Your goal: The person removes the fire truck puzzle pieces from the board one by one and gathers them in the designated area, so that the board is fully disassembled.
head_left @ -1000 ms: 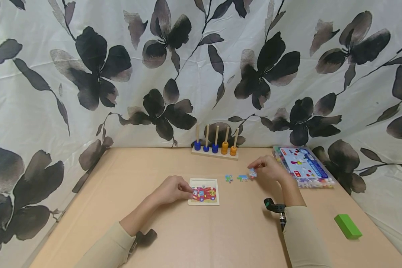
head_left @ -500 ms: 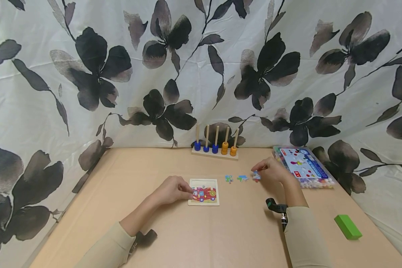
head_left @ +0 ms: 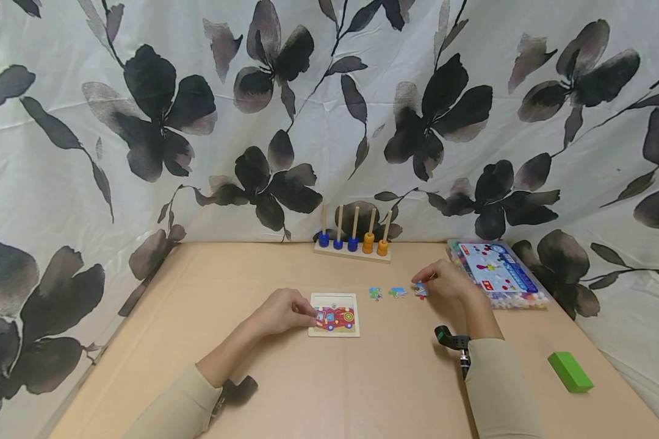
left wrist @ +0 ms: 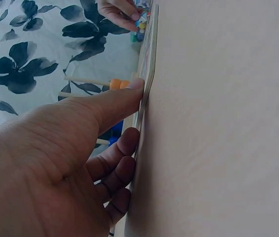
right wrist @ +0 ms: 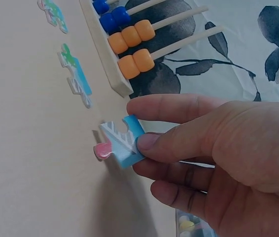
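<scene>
Puzzle point(head_left: 335, 317), a pale frame with a red truck in its lower part, lay on the table point(head_left: 362, 390) in front of the person. The left hand point(head_left: 284, 312) held it by its left edge, thumb and fingers narrowed against the rim. Off to the right, the right hand point(head_left: 445, 280) pinched a piece point(right wrist: 122, 145), blue with white lines and a pink knob, between thumb and fingers; whether that piece touched the table could not be told. Two loose pieces point(head_left: 398, 292) lay apart from each other between the puzzle and the right hand. Behind them stood a peg rack point(head_left: 352, 253), blue beads on three pegs and orange on two. A box point(head_left: 491, 266) lay just beside the right hand, and a green block point(head_left: 570, 372) near the table's right edge.
</scene>
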The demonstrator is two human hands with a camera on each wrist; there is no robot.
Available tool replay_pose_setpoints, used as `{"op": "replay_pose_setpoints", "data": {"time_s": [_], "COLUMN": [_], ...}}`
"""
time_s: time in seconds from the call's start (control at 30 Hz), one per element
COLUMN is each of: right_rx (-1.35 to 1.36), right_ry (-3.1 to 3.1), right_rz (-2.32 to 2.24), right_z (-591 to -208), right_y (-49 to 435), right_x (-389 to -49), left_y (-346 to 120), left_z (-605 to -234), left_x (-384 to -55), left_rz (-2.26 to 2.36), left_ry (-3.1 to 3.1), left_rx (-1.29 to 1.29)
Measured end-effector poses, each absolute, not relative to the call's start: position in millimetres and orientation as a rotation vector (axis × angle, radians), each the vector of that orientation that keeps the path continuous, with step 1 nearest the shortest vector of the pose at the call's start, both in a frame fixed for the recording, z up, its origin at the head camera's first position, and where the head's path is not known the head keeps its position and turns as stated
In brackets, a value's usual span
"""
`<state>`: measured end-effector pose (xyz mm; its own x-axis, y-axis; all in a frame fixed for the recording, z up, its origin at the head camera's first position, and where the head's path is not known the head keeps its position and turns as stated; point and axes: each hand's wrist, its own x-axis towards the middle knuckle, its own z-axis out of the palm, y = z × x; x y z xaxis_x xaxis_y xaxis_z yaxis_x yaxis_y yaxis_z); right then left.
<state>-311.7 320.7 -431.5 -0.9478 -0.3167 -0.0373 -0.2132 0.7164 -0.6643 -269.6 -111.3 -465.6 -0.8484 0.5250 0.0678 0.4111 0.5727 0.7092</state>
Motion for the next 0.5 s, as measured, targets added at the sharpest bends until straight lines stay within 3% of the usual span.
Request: {"op": "replay_pose_setpoints", "data": {"time_s": [0.5], "right_rx": [-0.368], "right_ry": [2.792], "right_rz": [-1.014], "right_z": [-439.7], "right_y": [321.7], "right_x": [-315.2], "left_y": [-110.5], "left_z": [-463.9], "left_x": [-268.2], "left_rz": [1.138], "left_ry": [2.656], "left_rx": [0.784]}}
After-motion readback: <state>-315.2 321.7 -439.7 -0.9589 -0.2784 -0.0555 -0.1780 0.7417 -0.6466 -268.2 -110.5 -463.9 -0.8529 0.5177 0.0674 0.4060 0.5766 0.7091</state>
